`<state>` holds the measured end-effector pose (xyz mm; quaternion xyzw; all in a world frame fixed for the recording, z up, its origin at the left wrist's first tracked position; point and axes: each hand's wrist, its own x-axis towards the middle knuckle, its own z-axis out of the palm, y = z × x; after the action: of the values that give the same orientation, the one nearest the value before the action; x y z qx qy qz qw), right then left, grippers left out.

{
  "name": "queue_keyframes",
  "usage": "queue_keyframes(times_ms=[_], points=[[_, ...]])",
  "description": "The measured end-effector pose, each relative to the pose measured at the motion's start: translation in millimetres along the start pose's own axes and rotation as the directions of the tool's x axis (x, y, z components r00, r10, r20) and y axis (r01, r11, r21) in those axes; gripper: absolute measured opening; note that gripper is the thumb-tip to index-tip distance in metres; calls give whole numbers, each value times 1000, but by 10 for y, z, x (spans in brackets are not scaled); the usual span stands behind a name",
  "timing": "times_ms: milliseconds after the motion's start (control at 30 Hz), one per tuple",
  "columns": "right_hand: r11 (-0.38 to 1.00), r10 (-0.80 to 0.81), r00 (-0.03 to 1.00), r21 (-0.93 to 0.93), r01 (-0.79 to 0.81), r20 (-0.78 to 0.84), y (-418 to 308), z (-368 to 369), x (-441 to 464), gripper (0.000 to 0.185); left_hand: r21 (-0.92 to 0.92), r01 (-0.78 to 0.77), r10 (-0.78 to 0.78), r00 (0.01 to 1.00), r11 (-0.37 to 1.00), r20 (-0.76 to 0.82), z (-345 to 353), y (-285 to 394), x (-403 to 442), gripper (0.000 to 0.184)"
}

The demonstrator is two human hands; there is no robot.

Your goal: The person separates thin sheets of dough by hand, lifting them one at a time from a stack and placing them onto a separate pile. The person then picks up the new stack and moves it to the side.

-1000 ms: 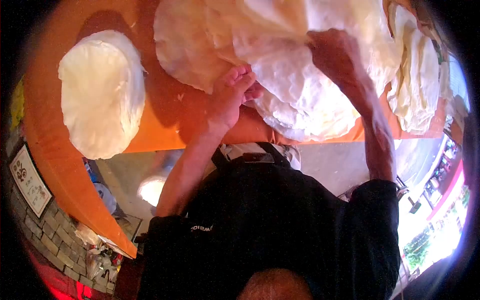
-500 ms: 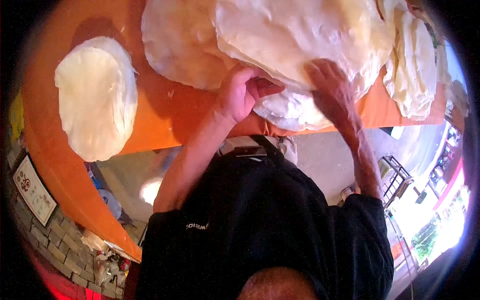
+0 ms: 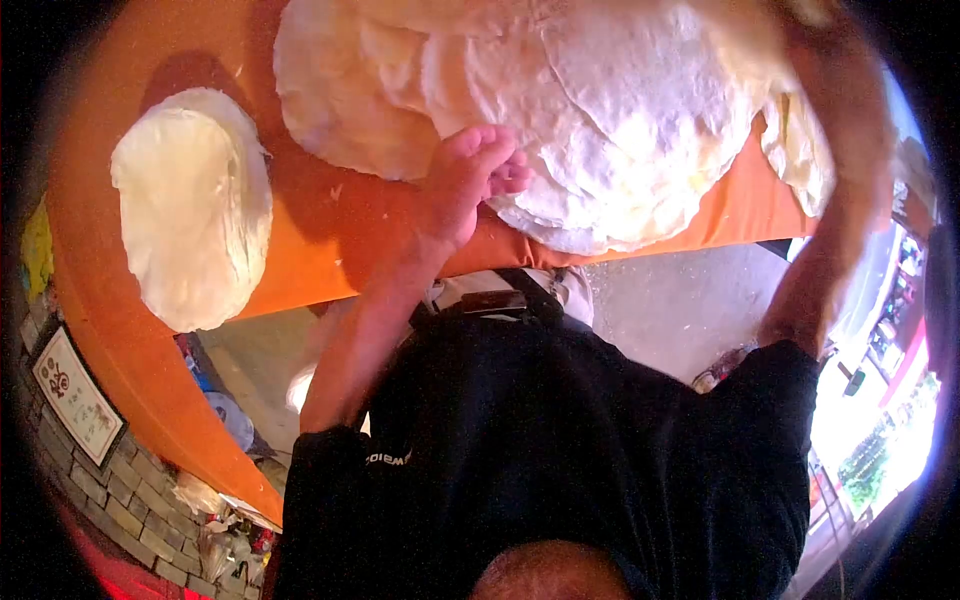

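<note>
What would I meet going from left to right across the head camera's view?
Framed sign, small oval stack of pale sheets, large spread of pale sheets, right forearm.

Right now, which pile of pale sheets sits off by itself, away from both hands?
The small oval pile at the far left: bare orange surface separates it from the big middle pile, beside the left hand.
</note>
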<state>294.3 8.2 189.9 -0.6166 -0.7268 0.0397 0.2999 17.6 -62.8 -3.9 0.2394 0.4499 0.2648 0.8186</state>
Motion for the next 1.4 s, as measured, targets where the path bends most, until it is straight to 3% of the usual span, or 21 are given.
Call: queue_keyframes(times_ms=[100, 200, 233, 267, 333, 400, 467, 567, 600, 633, 667, 700, 733, 800, 833, 933, 1000, 1133, 1233, 1267, 1400], points=[[985, 50, 996, -168, -37, 72, -32, -58, -135, 25, 3, 16, -15, 997, 1000, -80, 30, -74, -88, 31], [935, 125, 982, -347, -69, 142, -207, -27, -405, 23, 0, 47, -47, 998, 999, -38, 130, -15, -96, 34], [899, 92, 962, -437, 31, 257, 53, 195, -448, 19, -13, 38, -38, 999, 999, 0, 178, -8, -85, 36], [855, 182, 898, -516, 58, 401, 106, 407, -499, 17, -25, 26, -26, 999, 999, 34, 240, -4, -63, 37], [928, 225, 841, -371, -32, 491, 430, 690, -616, 25, -48, 46, -42, 996, 998, 81, 362, -56, 25, 41], [913, 263, 861, -400, -76, 436, 599, 575, -501, 24, -69, 97, -89, 990, 993, 112, 519, -155, 221, 44], [865, 263, 931, -489, -111, 254, 670, 114, -228, 25, -123, 86, -75, 993, 989, 92, 665, -203, 269, 36], [877, 76, 996, -472, -88, -45, 458, -555, -45, 28, -166, 49, -31, 993, 985, 110, 783, -247, 466, 17], [808, 140, 989, -572, -139, -41, 354, -585, -93, 30, -175, 54, -37, 994, 983, 99, 805, -277, 472, 16], [555, 285, 958, -811, -186, -24, 293, -493, -169, 29, -183, 56, -40, 995, 981, 86, 818, -295, 477, 14], [804, 325, 925, -572, -160, 198, 129, -428, -353, 29, -191, 52, -39, 997, 980, 71, 827, -288, 498, 13], [716, 322, 928, -690, -109, 188, 326, -107, -526, 32, -186, 34, -23, 998, 982, 58, 848, -268, 503, 14], [871, -141, 978, -449, 197, 156, 549, 190, -754, 15, -183, 18, -11, 999, 983, 40, 883, -258, 483, 14], [879, 21, 957, -461, 120, 291, 902, 798, -1254, 18, -189, 10, -8, 1000, 982, 10, 909, -296, 455, 16], [923, 89, 911, -377, 77, 403, 991, 952, -1428, 21, -195, 10, -9, 1000, 981, 7, 928, -300, 485, 17], [931, 184, 927, -362, -57, 327, 738, 908, -1503, 32, -179, 39, -31, 998, 983, 48, 972, -314, 570, 21], [934, 175, 933, -353, -56, 313, 740, 849, -1520, 37, -139, 56, -45, 996, 989, 77, 1026, -291, 617, 20], [922, 206, 956, -369, -117, 211, 634, 708, -1274, 47, -243, 119, -99, 991, 963, 91, 1010, -372, 701, 22], [935, 95, 960, -355, 4, 262, 676, 944, -1588, 51, -205, 80, -57, 992, 975, 115, 996, -251, 713, 24], [946, 90, 958, -324, 4, 273, 658, 1017, -1681, 52, -229, 34, -25, 999, 973, 39, 1025, -253, 679, 24], [960, 140, 960, -270, -72, 242, 684, 895, -1625, 48, -237, 54, -32, 995, 970, 98, 921, -319, 758, 27]])
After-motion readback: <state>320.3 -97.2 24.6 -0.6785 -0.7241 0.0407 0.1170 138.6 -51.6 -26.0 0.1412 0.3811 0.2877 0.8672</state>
